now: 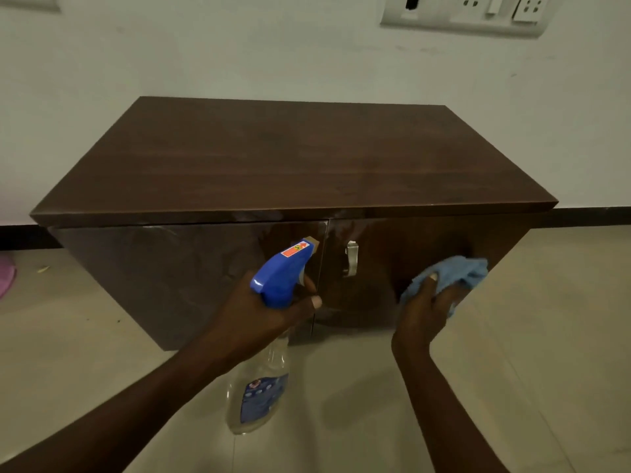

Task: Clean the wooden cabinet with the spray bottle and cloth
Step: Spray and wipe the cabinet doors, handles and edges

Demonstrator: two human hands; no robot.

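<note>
The left hand [269, 312] grips the clear spray bottle [259, 394] by its blue head, nozzle toward the dark wooden cabinet [273, 158], while the right hand [425, 312] holds a blue cloth [457, 271], seemingly touching the right door [409, 247], right of its metal handle [351, 259].

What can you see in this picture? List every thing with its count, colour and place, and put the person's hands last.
wooden cabinet: one, dark brown, on the floor against the wall, both doors shut
door handle: one, silver, on the right door beside the middle seam
spray bottle: one, clear with a blue trigger head, in front of the door seam
cloth: one, light blue, at the right door
socket panel: one, white, wall, top right
pink object: one, floor, left edge; cannot tell what it is
floor: beige tiles
wall: pale
left hand: grips the spray bottle's neck
right hand: holds the cloth
</note>
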